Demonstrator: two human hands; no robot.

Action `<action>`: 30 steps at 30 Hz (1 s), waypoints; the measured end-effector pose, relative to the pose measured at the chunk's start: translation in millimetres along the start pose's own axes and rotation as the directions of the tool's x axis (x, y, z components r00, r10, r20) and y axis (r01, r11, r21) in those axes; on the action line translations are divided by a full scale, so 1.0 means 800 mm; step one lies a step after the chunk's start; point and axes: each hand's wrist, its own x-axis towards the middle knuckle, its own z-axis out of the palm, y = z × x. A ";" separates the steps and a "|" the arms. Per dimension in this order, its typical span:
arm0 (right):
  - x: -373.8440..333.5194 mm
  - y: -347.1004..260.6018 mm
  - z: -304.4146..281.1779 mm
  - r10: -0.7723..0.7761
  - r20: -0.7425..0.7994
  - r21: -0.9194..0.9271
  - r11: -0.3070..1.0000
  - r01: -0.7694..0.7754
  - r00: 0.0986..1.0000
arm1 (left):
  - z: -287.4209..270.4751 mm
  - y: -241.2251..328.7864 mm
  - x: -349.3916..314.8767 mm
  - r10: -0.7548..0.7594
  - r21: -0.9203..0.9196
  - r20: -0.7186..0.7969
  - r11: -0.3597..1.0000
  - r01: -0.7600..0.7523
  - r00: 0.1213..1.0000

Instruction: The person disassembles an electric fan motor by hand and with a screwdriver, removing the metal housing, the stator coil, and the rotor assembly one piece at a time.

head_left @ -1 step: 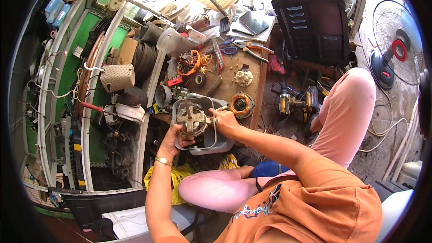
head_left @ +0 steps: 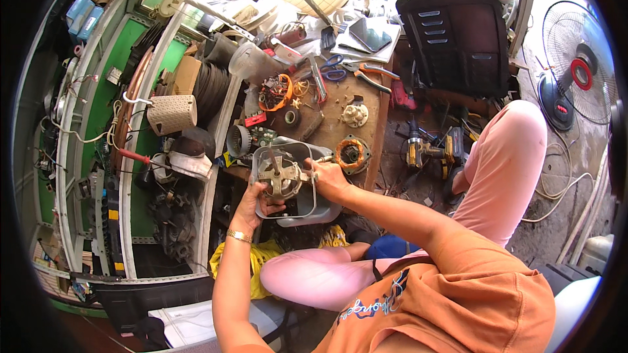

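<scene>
A fan motor (head_left: 281,178) with a pale metal bracket and an upright shaft is held within the rim of a grey plastic housing (head_left: 313,212). My left hand (head_left: 252,206) grips the motor from its near left side, thumb and fingers curled round its edge. At the right rim of the housing, my right hand (head_left: 329,180) is closed, fingertips close to the motor's side. A small slim piece sticks out beyond those fingers, but what they grip is mostly hidden. Beyond that hand, a ring-shaped motor stator (head_left: 351,154) with orange-brown windings lies on the wooden table (head_left: 327,132).
Farther back on the table are a pale motor part (head_left: 354,114), a tape roll (head_left: 292,116), an orange-rimmed coil of parts (head_left: 275,91), blue scissors (head_left: 334,68) and pliers (head_left: 369,78). A cordless drill (head_left: 415,147) lies right. Cluttered shelves (head_left: 124,189) stand left; a standing fan (head_left: 579,72) is far right.
</scene>
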 end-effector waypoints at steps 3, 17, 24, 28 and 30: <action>0.005 -0.014 -0.006 0.213 0.076 0.028 0.976 -0.216 0.974 | 0.014 -0.003 -0.002 0.108 0.071 -0.001 0.992 -0.108 0.994; -0.005 -0.056 -0.069 0.615 -0.070 0.694 0.595 -0.404 0.785 | 0.008 -0.011 -0.002 0.079 -0.029 0.047 0.997 -0.078 0.996; 0.070 -0.058 -0.126 0.076 0.201 0.191 0.975 -0.116 0.977 | 0.009 -0.020 -0.008 0.216 -0.105 0.036 0.972 -0.211 0.976; 0.072 -0.081 -0.135 0.170 0.348 -0.077 0.985 -0.153 0.922 | 0.006 -0.020 -0.012 0.218 -0.154 0.026 0.965 -0.212 0.976; 0.071 -0.084 -0.131 0.127 0.242 -0.090 0.990 -0.108 0.962 | 0.008 -0.026 -0.012 0.266 -0.116 0.010 0.958 -0.263 0.964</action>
